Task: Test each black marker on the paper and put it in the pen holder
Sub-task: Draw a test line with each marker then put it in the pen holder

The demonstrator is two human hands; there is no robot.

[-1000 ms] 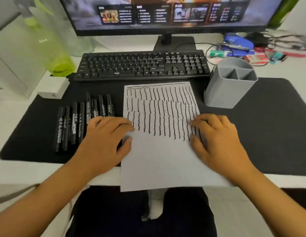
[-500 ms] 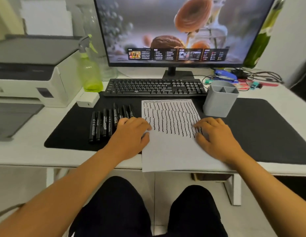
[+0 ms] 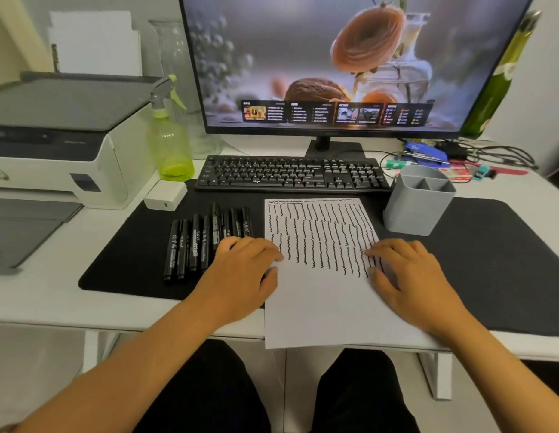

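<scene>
Head view looks down on my two hands lying flat on the desk. My left hand (image 3: 240, 270) rests palm down with loosely spread fingers (image 3: 265, 250) empty, their tips touching the left edge of the paper (image 3: 318, 307); it covers the near ends of the rightmost black markers (image 3: 206, 242), which lie in a row just left of and beyond my knuckles. How many markers there are I cannot tell, and their printing is too small to read. My right hand (image 3: 409, 279) lies flat and empty too, hiding the paper's right edge and the ends of some squiggly test lines. The gray pen holder (image 3: 418, 204) stands beyond my right fingertips; what I see of its compartments looks empty. The paper's near end overhangs the desk edge.
</scene>
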